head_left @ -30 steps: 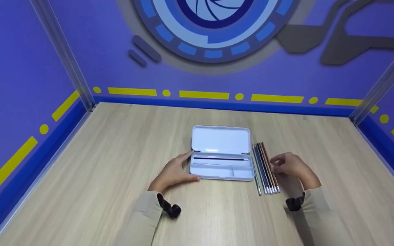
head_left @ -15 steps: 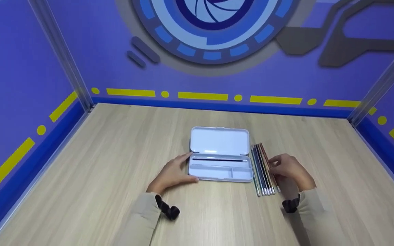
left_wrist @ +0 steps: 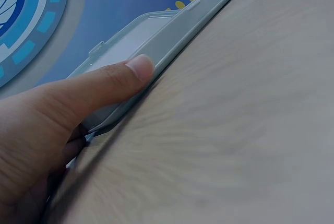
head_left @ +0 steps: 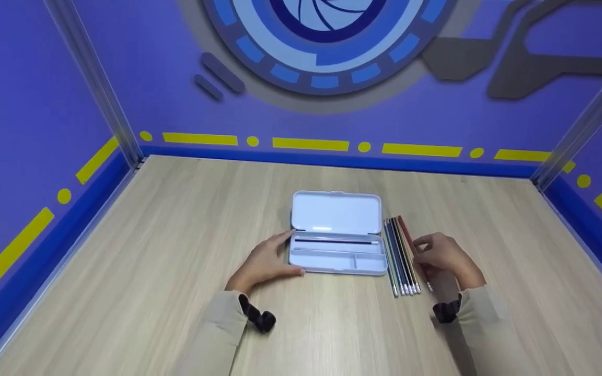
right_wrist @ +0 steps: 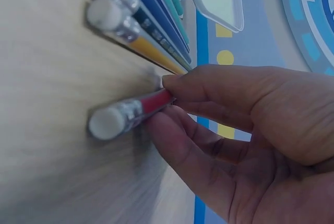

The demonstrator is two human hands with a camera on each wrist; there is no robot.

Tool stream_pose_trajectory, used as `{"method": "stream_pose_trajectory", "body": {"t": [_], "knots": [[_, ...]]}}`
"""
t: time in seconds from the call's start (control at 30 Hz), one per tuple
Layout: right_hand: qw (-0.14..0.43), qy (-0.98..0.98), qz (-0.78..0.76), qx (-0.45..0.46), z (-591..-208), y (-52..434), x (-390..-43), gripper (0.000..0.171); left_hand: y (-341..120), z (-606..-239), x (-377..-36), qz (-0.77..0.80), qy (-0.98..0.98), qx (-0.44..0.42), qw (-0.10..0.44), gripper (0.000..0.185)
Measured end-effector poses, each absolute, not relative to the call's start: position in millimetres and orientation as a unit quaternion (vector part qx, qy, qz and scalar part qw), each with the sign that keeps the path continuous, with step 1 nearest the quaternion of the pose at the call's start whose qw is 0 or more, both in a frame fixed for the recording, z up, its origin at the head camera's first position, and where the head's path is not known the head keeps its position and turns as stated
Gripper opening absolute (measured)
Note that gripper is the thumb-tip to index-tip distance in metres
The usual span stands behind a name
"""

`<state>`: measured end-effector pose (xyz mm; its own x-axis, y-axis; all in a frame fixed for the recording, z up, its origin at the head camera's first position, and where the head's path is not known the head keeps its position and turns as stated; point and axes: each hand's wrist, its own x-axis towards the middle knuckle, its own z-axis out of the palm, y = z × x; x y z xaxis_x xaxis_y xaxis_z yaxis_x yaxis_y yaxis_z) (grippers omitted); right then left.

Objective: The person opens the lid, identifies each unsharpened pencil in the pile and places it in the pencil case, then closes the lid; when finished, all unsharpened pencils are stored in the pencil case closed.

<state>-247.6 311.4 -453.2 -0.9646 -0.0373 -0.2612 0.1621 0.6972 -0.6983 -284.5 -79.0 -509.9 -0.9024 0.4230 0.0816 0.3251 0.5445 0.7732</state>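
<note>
An open white pencil case lies on the table with its lid tipped back. One dark pencil sits in its rear compartment. My left hand grips the case's left end, the thumb pressed along its front wall. To the right of the case, my right hand pinches a red pencil between thumb and fingers, its white eraser end toward me. The other pencils lie side by side between the case and this hand, erasers toward me; a yellow one is nearest the red.
The wooden table is bounded by a blue-purple back wall and side walls. Metal posts stand at the rear corners. Black straps sit on both wrists, over beige sleeves.
The red pencil has shifted right, its eraser end now apart from the row, with my right hand still on it. The left hand stays in place on the pencil case.
</note>
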Motion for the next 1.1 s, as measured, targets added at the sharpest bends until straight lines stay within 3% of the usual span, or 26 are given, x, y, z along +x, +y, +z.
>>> {"method": "stream_pose_trajectory", "body": {"t": [0.83, 1.1], "knots": [[0.109, 0.915, -0.389, 0.007, -436, 303, -256, 0.051, -79, -510, -284, 0.425, 0.877, 0.215, 0.059, 0.102], [0.068, 0.922, -0.382, -0.015, -426, 289, -260, 0.042, -79, -508, -284, 0.423, 0.878, 0.214, 0.064, 0.102]]}}
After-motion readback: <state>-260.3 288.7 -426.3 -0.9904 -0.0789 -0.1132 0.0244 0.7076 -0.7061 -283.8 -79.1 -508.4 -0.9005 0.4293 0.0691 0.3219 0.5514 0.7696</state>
